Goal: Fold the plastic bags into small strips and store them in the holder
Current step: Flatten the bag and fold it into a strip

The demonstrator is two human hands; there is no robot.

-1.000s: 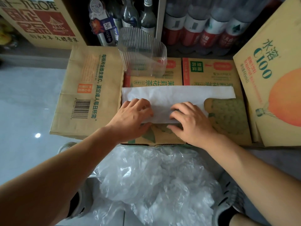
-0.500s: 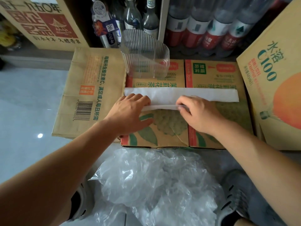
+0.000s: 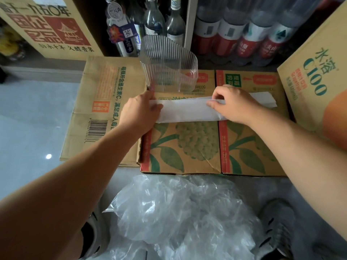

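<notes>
A white plastic bag [image 3: 187, 110], folded into a long flat strip, lies across the flattened cardboard box [image 3: 197, 149]. My left hand [image 3: 139, 111] grips the strip's left end. My right hand [image 3: 232, 104] pinches the strip's upper edge right of its middle, and the strip's right end sticks out beyond it. A clear ribbed plastic holder [image 3: 169, 66] stands just behind the strip, at the box's far edge, with nothing in it. A heap of clear crumpled plastic bags [image 3: 184, 212] lies on the floor close to me, between my feet.
A second flattened carton [image 3: 105, 102] lies to the left. A tall orange-print carton [image 3: 319, 76] leans at the right. Glass and plastic bottles [image 3: 234, 32] fill shelves behind. Grey tiled floor [image 3: 33, 128] at left. My shoes [image 3: 277, 228] flank the bag heap.
The wide white bag has been folded over into a narrower strip. My left hand shifted from the near edge to the strip's left end, and my right hand now pinches the upper edge.
</notes>
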